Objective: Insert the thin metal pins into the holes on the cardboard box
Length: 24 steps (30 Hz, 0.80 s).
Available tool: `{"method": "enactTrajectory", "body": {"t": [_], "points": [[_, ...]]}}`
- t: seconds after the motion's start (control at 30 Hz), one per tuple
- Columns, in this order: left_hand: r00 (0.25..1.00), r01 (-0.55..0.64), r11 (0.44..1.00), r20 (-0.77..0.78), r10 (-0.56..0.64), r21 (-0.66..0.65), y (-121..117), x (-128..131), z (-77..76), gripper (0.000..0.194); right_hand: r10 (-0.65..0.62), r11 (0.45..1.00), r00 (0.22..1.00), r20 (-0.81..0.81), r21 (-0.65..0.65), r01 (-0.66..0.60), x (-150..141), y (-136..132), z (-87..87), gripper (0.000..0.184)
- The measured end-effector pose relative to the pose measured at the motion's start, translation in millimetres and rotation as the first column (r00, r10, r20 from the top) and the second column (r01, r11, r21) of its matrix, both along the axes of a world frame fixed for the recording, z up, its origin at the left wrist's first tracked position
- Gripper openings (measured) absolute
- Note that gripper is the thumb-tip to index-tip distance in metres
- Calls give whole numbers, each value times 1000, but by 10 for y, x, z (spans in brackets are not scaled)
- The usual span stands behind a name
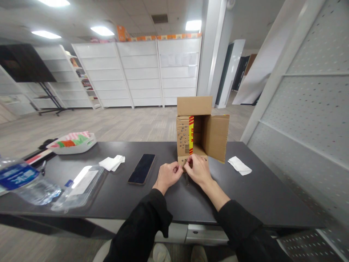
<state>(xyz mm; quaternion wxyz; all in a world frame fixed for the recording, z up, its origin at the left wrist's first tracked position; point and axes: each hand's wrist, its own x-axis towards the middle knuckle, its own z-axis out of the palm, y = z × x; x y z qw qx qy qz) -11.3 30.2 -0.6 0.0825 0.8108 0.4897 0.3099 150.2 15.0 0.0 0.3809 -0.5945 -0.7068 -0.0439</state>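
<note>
An open cardboard box (193, 105) stands on the dark table, its open side towards me and its flaps spread. Yellow-and-red tape (191, 134) runs down the edge of its left flap (182, 133), which is dotted with small greyish round spots. My left hand (169, 174) is closed at the box's lower flap, fingertips pinched together. Touching or nearly touching it, my right hand (198, 169) is also closed in a pinch over that flap. What the fingertips hold is too small to make out. Just below them a thin metal object (187, 179) shows, partly hidden.
Left of my hands lies a phone (142, 169), with a folded white tissue (112, 163) beyond. Farther left are a clear plastic case (81, 187), a water bottle (25, 182) and a white basket (72, 143) of coloured cloth. Another tissue (240, 165) lies right of the box.
</note>
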Motion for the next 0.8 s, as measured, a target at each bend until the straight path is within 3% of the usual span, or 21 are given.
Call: {"method": "enactTrajectory", "body": {"t": [0.5,0.8], "points": [[1000,14,1000,24,-14,-2,-4,-10,-1,33,52,997,998,44,-59,-49,-2,-28,0,8],[1000,8,1000,12,-8,-4,4,-6,-2,32,66,998,998,-17,-1,-66,12,-28,-16,9]]}}
